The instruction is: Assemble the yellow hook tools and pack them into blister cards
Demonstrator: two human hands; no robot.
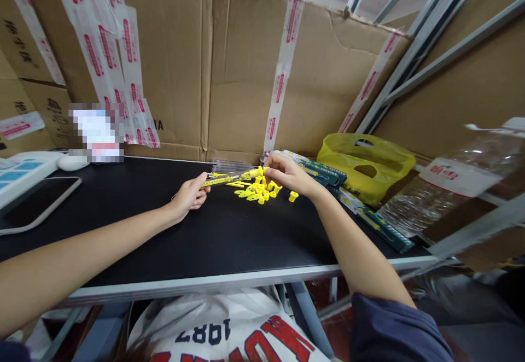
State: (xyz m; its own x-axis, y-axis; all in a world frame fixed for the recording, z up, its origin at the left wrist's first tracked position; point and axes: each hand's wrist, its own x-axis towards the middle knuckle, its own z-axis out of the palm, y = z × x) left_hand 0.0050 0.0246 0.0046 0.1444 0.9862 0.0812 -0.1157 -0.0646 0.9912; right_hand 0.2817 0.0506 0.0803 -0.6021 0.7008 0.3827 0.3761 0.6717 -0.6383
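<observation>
A slim yellow pen-like tool (223, 180) with dark markings and a clear and metallic middle is held slightly tilted above the black table. My left hand (189, 197) is closed around its left end. At the tool's other end, my right hand (287, 173) pinches a yellow end piece (260, 172); whether that piece is fixed to the tool I cannot tell. Just below lies a pile of small yellow plastic parts (259, 191), some like caps. A single yellow cap (293, 196) sits apart to the right. Several thin yellow sticks (233, 184) lie behind the tool.
Clear plastic sleeves (229, 167) and green printed packages (328, 173) lie at the back. A yellow plastic bag (365, 168) and large water bottle (455, 173) stand right. At left are a phone (41, 203) and white device (28, 168). Cardboard (241, 72) walls the rear.
</observation>
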